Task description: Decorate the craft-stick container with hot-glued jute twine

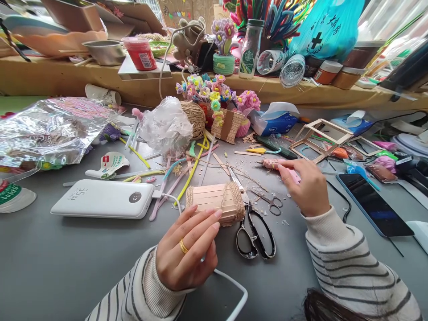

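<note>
My left hand [189,249] has its fingers against the near side of a small craft-stick box [207,194] with twine wound around both ends; the thumb is partly hidden. A strand of twine crosses the sticks. My right hand [306,185] is closed around a pink glue gun [272,164], whose dark tip points left. Between the hands lie black-handled scissors [256,236], blades pointing away, partly behind the box. Small scissors [272,203] rest nearby among clear glue scraps.
A white power bank [100,199] with a white cable lies left, a phone [376,205] right. Behind are a twine ball [194,118], crumpled clear plastic [167,125], pipe-cleaner flowers [214,89], a tissue pack [276,118] and a wooden frame [321,140]. A cluttered ledge [187,84] runs along the back.
</note>
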A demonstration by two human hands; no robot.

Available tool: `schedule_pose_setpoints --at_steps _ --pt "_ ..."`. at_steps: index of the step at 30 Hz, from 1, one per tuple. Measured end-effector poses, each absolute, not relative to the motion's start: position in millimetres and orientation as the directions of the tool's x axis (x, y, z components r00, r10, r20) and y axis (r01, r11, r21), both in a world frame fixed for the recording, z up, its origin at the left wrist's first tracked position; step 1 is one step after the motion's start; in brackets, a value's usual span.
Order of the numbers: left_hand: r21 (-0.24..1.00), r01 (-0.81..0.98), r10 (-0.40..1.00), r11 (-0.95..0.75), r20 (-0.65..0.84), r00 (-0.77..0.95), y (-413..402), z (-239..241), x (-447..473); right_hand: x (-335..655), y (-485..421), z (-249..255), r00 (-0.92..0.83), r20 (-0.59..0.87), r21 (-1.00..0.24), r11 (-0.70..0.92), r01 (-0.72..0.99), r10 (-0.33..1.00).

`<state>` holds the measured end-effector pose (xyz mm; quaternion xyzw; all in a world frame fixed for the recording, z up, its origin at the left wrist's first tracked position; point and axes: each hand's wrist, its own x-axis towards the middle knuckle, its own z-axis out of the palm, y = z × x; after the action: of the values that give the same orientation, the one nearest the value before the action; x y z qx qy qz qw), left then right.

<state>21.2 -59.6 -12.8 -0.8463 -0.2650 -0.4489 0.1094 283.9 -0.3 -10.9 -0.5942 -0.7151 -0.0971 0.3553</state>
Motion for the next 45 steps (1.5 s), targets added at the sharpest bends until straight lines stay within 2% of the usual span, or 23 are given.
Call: schedule_pose_setpoints --at_steps 3,5,7,45 --pt "0.047 0.544 0.351 -0.838 0.810 0.470 -60 -13 21 250 -14 4 -0.240 0.640 -0.392 0.579 0.715 0.730" --pt "0.046 0.547 0.352 -0.836 0.809 0.470 -61 -13 20 231 -21 8 -0.357 0.633 -0.387 0.681 0.622 0.687" --pt "0.049 0.551 0.356 -0.833 0.810 0.466 -61 -13 20 219 -26 7 -0.408 0.624 -0.373 0.712 0.594 0.667" --pt "0.056 0.546 0.359 -0.836 0.808 0.467 -61 -12 22 213 -30 -3 -0.448 0.601 -0.333 0.717 0.613 0.662"
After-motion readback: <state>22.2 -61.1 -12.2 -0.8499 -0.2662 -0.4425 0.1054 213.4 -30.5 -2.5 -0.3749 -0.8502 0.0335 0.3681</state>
